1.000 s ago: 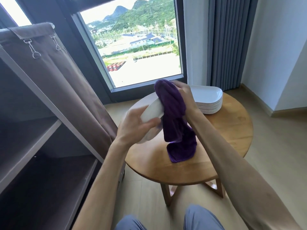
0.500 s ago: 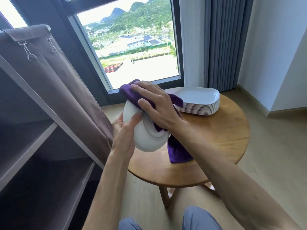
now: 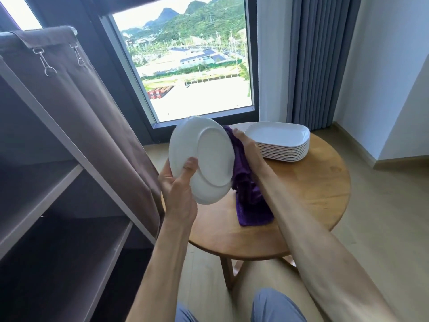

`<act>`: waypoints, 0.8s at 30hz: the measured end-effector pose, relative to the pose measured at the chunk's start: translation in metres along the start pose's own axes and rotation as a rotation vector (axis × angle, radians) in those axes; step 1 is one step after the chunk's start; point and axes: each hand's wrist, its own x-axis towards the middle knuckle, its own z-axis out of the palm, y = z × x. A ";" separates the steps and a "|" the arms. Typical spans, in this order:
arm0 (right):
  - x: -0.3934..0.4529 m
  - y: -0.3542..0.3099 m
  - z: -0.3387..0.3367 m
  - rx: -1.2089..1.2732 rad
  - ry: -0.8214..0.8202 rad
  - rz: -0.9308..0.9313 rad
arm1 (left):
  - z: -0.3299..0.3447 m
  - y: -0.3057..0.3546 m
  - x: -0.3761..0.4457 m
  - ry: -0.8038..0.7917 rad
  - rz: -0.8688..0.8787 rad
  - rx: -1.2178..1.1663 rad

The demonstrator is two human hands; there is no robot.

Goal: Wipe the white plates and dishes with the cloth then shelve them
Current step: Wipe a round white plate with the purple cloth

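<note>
Daylight enters through the tall dark-framed window [image 3: 192, 66] at the rear; the paved ground outside is overexposed to near white. The dark fabric shelving unit [image 3: 58, 194] on the left is dim, with its lower compartments in deep shadow. The round wooden counter [image 3: 313, 189] is evenly lit, with a soft sheen along its right edge. Wide-angle distortion bends the vertical lines at the frame edges. Fine detail is slightly soft throughout.

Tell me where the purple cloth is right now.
In the head view, centre: the purple cloth hangs under the right hand, behind the held round plate.
</note>
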 end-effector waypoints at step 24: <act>-0.065 -0.029 0.045 -0.914 -0.517 -0.542 | 0.004 -0.013 0.031 0.032 -0.635 -0.504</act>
